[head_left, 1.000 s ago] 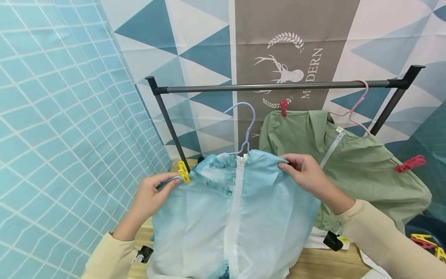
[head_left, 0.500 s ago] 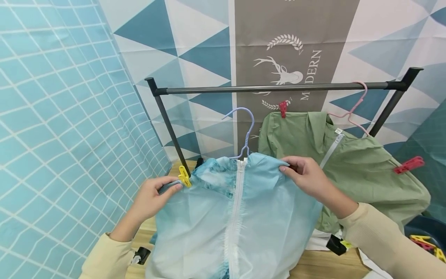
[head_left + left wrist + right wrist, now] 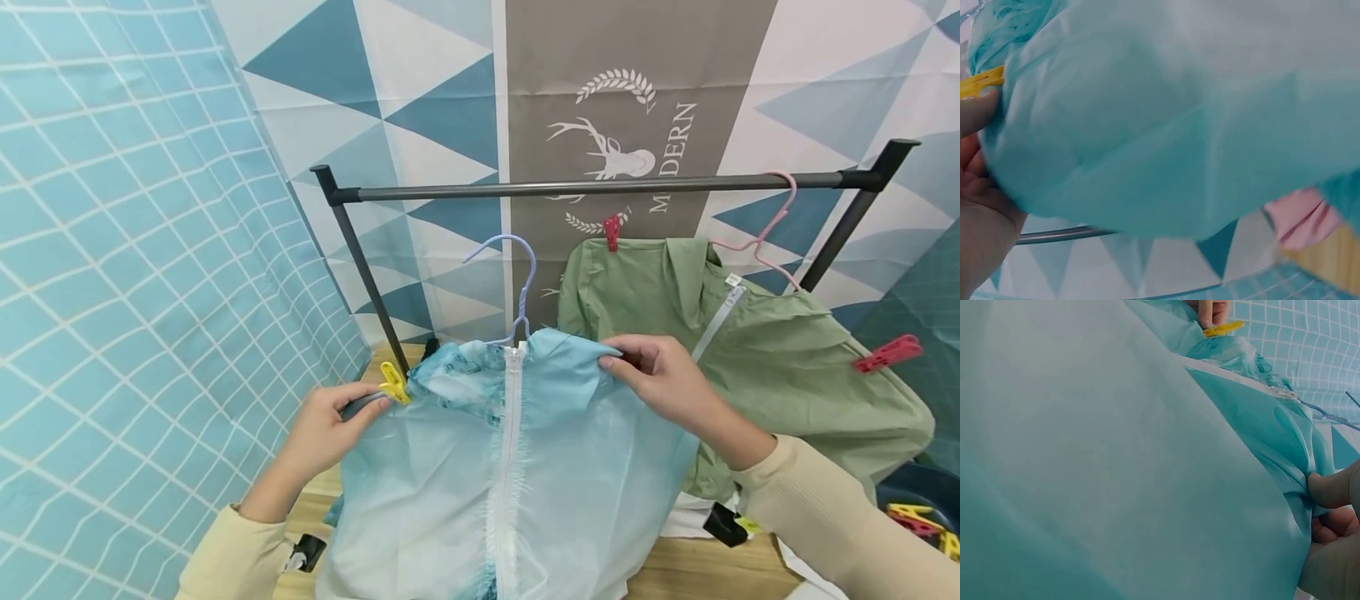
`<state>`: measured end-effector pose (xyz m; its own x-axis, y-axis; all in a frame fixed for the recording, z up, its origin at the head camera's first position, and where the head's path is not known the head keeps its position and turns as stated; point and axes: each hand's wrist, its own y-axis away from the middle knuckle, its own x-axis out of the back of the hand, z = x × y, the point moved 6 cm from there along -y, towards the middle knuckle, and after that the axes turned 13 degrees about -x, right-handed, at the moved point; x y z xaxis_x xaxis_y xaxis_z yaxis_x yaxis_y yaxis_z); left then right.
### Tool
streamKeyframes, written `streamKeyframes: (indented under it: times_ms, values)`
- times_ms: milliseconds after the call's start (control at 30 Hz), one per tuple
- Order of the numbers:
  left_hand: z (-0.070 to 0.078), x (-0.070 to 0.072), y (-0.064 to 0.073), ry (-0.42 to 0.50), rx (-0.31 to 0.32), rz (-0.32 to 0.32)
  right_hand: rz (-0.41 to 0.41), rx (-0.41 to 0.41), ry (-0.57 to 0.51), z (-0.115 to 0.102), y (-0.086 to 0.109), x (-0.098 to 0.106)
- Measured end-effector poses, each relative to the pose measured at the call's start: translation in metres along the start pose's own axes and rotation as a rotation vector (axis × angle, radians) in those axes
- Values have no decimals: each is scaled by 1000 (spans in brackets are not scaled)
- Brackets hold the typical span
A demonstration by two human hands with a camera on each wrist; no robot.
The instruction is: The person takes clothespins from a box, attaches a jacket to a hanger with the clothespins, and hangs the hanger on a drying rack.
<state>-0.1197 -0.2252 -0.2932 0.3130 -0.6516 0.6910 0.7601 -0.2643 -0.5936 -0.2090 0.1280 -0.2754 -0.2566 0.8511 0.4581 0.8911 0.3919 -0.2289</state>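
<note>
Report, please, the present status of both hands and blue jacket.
Left hand gripping blue jacket at shoulder, beside yellow clip; right hand pinching opposite shoulder. Hanger hook not on rail. Green jacket behind right hand, might crowd it.

Head view bright, evenly lit, mostly crisp; shadows faint. Wrist views dimmer, hazier; near blue jacket [image 3: 1135,462] looks soft-focused; left-wrist view bends the rail [image 3: 1063,235]

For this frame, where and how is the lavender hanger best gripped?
The lavender hanger is probably best pinched at its twisted stem, from the side of the right hand: the stem rises bare above the blue jacket, and the hook opens leftward, away from that approach.
</note>
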Motion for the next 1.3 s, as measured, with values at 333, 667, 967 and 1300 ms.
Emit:
streamKeyframes:
  times_ms: [333,667,967,1300]
  values:
    - [-3,-6,7,117,114,47,-80,-68,9,8,-2,1]
    - [4,-5,8,149,12,179,-105,-106,38,15,3,1]
    - [4,-4,13,165,-40,285,-72,-121,102,32,14,19]
    - [-1,-3,15,142,10,300,-21,-225,182,74,36,65]
